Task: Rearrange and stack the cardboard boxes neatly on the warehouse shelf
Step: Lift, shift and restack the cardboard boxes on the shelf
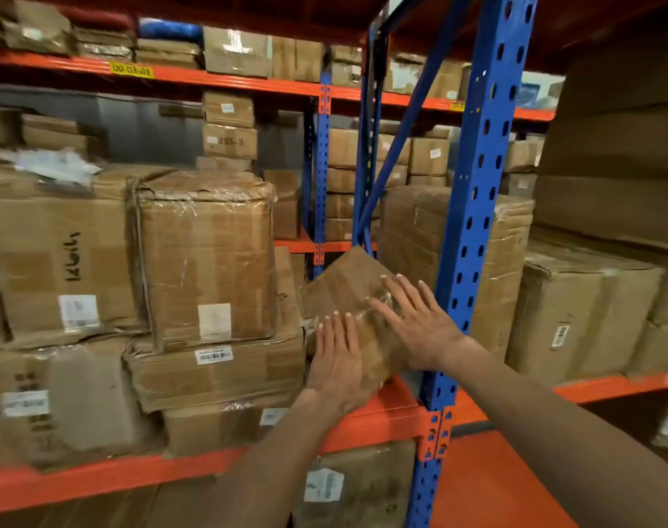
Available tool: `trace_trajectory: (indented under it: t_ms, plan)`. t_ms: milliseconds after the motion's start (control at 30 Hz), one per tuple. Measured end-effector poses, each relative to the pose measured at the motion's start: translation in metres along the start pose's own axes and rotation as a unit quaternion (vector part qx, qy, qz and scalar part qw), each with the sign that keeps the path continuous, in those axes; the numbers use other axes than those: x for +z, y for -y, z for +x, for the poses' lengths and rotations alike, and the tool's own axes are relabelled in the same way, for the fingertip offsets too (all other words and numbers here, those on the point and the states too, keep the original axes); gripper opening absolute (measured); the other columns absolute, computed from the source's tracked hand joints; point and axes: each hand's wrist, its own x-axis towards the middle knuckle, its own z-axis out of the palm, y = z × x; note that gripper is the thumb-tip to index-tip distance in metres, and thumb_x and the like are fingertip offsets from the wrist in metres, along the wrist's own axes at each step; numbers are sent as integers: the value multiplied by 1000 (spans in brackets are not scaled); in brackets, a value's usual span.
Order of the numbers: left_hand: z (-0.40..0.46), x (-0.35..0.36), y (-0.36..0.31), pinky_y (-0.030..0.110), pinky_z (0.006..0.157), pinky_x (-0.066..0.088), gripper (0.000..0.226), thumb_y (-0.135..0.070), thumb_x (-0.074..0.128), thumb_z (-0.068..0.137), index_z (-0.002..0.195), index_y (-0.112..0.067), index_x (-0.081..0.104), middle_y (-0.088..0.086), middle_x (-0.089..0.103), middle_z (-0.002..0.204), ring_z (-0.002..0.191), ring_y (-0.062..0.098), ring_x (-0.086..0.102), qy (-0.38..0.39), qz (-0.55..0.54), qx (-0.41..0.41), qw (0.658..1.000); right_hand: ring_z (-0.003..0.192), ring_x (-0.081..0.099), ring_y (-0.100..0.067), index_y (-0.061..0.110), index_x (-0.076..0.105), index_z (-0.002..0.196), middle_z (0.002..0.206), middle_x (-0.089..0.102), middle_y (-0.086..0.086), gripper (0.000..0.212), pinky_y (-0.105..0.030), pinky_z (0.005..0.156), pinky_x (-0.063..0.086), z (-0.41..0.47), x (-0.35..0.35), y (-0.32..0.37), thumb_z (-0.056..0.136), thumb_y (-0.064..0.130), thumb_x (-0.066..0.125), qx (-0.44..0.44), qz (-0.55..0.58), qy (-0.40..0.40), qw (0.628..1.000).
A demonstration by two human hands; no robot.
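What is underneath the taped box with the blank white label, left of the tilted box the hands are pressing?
The taped box sits on a flatter crushed box carrying a barcode label. Below that is another box, mostly hidden.

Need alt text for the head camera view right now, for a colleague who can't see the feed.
Both hands lie flat and open on a small tilted cardboard box, left hand low, right hand higher, at the shelf edge beside a blue upright post. Left of it, a large taped box sits on a flattened box above the orange shelf beam.
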Motion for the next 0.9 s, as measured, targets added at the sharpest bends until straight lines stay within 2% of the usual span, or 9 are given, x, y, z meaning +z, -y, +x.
trace_trajectory:
  t_ms: [67,167,267,367,500,567,667,767,900]
  plan:
    - [-1,18,-3,53,122,-8,128,-66,61,83,151,7,-20,32,-19,160,150,45,-14,11,-4,-31,999,151,-21,-39,27,-15,159,164,-24,-19,92,-57,121,-7,8,10,6,98,31,52,6,-19,6,1000]
    - [1,54,-7,58,118,-15,146,-68,70,75,143,7,-34,33,-37,151,146,49,-22,-16,14,-63,998,149,-23,-42,25,-21,157,164,-26,-19,78,-59,120,-10,18,26,14,105,23,37,21,-66,-4,998]
    - [9,75,-9,60,113,-22,157,-65,80,64,144,4,-36,31,-39,152,144,51,-26,-61,14,-107,992,147,-27,-42,17,-41,146,162,-29,-19,80,-61,118,-12,27,36,19,106,19,28,11,-130,-20,991]
    - [15,93,-5,63,117,-11,140,-51,80,74,151,3,-23,30,-31,156,146,53,-17,-121,36,-114,985,140,-37,-41,12,-52,135,155,-40,-20,85,-62,118,-9,32,51,19,105,17,27,-1,-152,-28,988]
    - [24,108,11,69,114,-12,109,-32,71,88,156,2,-7,30,-4,162,147,55,8,-184,60,-71,979,140,-35,-42,12,-45,143,152,-41,-23,80,-69,117,-1,35,70,21,94,11,18,15,-177,-48,983]
    - [27,107,16,71,114,-9,96,-27,63,93,157,2,-3,30,7,160,144,54,20,-170,53,-58,982,145,-28,-43,11,-41,146,157,-34,-23,80,-73,115,2,36,80,22,91,15,17,26,-185,-50,981]
    - [29,111,20,72,115,3,93,-26,59,94,155,4,-5,31,10,158,142,53,29,-200,95,-36,975,150,-3,-49,8,-33,151,166,-2,-25,87,-73,114,6,35,94,22,91,27,26,32,-180,-66,981]
    - [24,121,30,72,113,16,88,-24,54,97,155,3,-7,32,7,158,142,52,30,-211,142,28,967,142,16,-53,6,-11,157,155,29,-31,94,-73,114,7,19,120,30,92,35,50,51,-101,-113,987]
    - [15,126,31,72,115,7,86,-27,51,96,157,1,-4,29,11,158,140,52,24,-194,212,130,949,137,32,-54,4,14,156,146,42,-36,128,-72,114,14,-7,149,43,59,52,82,102,20,-90,991]
